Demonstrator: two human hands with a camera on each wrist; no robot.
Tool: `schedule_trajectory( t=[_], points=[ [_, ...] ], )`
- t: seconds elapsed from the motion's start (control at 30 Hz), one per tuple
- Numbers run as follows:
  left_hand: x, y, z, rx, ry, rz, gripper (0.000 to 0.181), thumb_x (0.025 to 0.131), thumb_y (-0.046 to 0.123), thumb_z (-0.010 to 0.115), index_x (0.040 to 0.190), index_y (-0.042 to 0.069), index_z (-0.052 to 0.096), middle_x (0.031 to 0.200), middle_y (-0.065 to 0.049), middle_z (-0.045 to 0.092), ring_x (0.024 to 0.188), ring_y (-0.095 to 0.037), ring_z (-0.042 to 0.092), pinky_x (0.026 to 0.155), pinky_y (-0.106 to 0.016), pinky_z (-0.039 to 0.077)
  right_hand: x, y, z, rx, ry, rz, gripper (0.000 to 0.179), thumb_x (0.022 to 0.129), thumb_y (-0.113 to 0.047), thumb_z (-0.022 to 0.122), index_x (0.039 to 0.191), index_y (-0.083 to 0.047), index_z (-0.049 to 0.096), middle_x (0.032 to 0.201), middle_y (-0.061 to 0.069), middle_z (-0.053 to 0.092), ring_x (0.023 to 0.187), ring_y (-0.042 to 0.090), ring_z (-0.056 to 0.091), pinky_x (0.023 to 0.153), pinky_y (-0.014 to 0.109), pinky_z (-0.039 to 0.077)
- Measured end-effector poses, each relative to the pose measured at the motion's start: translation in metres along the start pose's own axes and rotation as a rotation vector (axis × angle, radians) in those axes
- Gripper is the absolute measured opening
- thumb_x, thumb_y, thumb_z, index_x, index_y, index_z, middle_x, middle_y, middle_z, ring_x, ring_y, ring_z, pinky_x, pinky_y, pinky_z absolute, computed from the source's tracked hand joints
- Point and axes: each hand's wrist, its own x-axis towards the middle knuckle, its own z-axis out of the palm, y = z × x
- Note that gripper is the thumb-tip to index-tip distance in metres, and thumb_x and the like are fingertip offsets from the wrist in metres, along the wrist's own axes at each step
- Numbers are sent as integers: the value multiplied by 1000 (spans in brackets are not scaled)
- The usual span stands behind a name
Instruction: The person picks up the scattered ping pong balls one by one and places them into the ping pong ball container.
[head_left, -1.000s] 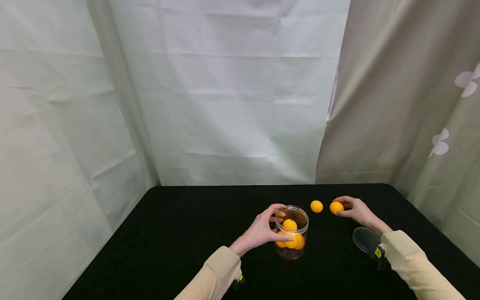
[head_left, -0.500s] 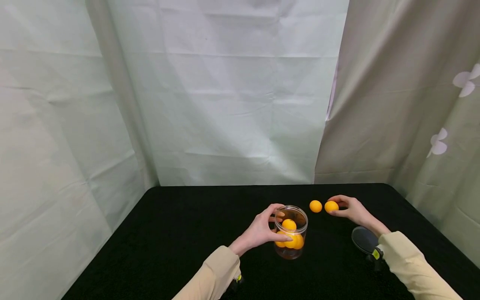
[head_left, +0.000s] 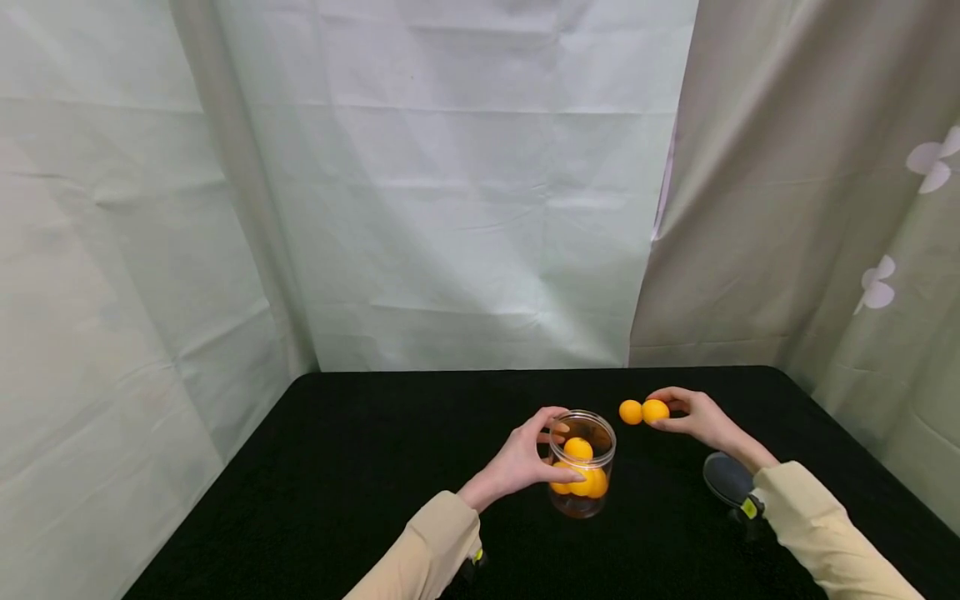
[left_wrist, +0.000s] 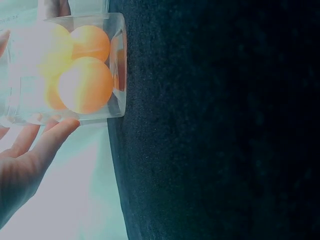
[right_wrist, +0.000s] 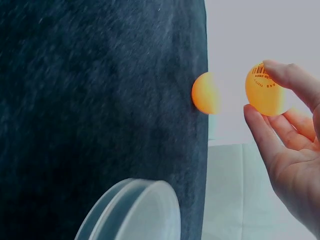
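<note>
My left hand (head_left: 517, 460) grips a clear plastic jar (head_left: 581, 508) near its rim, the thumb in front and the fingers behind. The jar stands upright without a lid. Several orange ping-pong balls (left_wrist: 86, 85) lie inside it. To the right, my right hand (head_left: 701, 419) pinches an orange ping-pong ball (right_wrist: 264, 92) between thumb and fingertips, raised off the table. Printed lettering and a barcode show on this ball. Just left of it, another orange ping-pong ball (head_left: 631, 412) rests on the table.
A round clear lid (head_left: 727, 477) lies on the black-covered table (head_left: 420, 450) below my right wrist, partly hidden by the sleeve. Pale curtains (head_left: 465, 208) hang behind the table and along its sides.
My right hand has moved left with its ping-pong ball, closing the gap to the ball on the table. The left hand and jar have stayed in place.
</note>
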Motion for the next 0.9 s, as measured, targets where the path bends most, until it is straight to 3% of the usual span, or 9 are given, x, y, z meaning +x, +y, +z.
schedule_trajectory(
  t=[0.9],
  points=[
    [0, 0, 0, -9, -4, -3, 70, 71, 24, 76, 129, 27, 37, 117, -3, 43, 104, -30, 47, 73, -28, 47, 11, -41, 7, 97, -69, -110, 42, 82, -16, 67, 117, 0, 52, 104, 11, 56, 94, 28, 54, 75, 34, 48]
  ],
)
